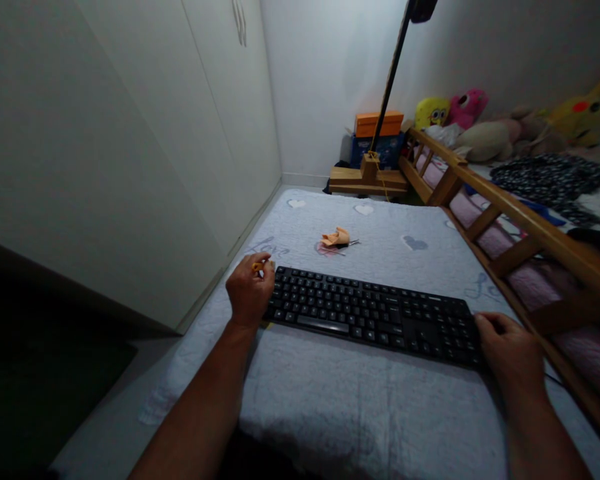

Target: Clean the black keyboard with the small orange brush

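Note:
A black computer keyboard (375,313) lies across the quilted cover in front of me, its right end a little nearer to me. My right hand (513,350) grips that right end, thumb on top and fingers partly hidden underneath. At the keyboard's left end is my left hand (250,287), closed around a small orange object (257,267); its kind is mostly hidden by the fingers. Beyond the keyboard sits a crumpled peach-coloured cloth or pouch (336,237), with thin metal tips sticking out to its right.
The light blue quilted cover (340,393) spreads beneath everything. White cupboard doors (180,133) rise on the left. A wooden bed rail (510,200) runs along the right, with plush toys behind. A black pole on a wooden base (367,177) and an orange box (379,124) stand at the far end.

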`<state>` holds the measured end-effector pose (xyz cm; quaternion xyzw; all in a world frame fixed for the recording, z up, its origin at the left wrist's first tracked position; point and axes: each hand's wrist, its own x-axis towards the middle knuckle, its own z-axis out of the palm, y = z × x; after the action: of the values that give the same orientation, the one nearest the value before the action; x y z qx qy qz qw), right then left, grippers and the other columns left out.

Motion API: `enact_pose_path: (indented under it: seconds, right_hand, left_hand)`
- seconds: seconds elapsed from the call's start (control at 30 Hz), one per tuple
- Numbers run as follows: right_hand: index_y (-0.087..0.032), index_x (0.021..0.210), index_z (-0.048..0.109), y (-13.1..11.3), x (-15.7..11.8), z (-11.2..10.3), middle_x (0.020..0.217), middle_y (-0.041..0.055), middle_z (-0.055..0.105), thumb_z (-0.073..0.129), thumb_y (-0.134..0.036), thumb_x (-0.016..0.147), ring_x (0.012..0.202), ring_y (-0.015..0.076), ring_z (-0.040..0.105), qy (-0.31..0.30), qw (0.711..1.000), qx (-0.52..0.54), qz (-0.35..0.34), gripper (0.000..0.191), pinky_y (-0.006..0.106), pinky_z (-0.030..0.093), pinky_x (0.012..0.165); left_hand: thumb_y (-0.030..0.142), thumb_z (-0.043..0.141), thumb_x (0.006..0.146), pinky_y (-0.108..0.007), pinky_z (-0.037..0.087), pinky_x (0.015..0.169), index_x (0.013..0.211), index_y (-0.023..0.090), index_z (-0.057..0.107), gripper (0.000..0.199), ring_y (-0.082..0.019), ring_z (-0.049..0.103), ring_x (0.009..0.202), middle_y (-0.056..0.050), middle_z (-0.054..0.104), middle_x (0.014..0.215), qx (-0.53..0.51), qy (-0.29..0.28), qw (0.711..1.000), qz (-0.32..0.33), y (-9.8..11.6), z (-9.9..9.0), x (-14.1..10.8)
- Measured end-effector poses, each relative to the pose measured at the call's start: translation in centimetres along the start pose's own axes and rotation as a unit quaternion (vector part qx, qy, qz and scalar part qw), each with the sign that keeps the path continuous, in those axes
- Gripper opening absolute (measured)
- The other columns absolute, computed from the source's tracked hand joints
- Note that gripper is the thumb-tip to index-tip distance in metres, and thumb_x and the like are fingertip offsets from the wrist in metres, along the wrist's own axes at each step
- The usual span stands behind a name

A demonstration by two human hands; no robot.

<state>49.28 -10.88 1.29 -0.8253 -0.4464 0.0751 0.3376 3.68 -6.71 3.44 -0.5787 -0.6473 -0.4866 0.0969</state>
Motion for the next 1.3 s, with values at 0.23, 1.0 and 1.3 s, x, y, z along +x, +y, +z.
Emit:
enact_pose_path:
  seconds: [0.23, 1.0, 1.3]
  right_hand:
    - [-0.022, 0.076, 0.068, -0.1, -0.1, -0.1, 0.077, 0.0096, 0.07, 0.05, -0.054, 0.063, 0.081, 0.0322, 0.067, -0.005, 1.0, -0.006, 0.01, 0.038, 0.041, 0.048, 0.077]
    - [-0.023, 0.073, 0.067, -0.1, 0.0, -0.1, 0.076, 0.0089, 0.072, 0.052, -0.052, 0.063, 0.08, 0.0322, 0.067, 0.006, 1.0, 0.006, 0.004, 0.034, 0.041, 0.048, 0.075]
    - [-0.021, 0.076, 0.068, -0.4, -0.2, -0.3, 0.079, 0.0104, 0.071, 0.05, -0.053, 0.063, 0.082, 0.0312, 0.068, -0.006, 1.0, -0.002, 0.007, 0.039, 0.04, 0.048, 0.077]
  left_hand:
    - [0.021, 0.058, 0.084, -0.03, 0.052, 0.079, 0.09, 0.022, 0.072, 0.016, -0.021, 0.071, 0.084, -0.005, 0.076, 0.091, 0.001, -0.029, 1.0, 0.009, 0.0, 0.1, -0.2]
    - [0.034, 0.063, 0.087, -0.031, 0.058, 0.075, 0.088, 0.019, 0.073, 0.017, -0.019, 0.072, 0.079, -0.004, 0.076, 0.086, -0.191, -0.097, 0.974, -0.077, 2.1, -0.1, -0.6]
    - [0.026, 0.06, 0.086, -0.032, 0.057, 0.081, 0.091, 0.02, 0.073, 0.015, -0.02, 0.073, 0.083, -0.006, 0.077, 0.091, -0.104, -0.071, 0.991, -0.038, 1.3, 0.3, -0.8]
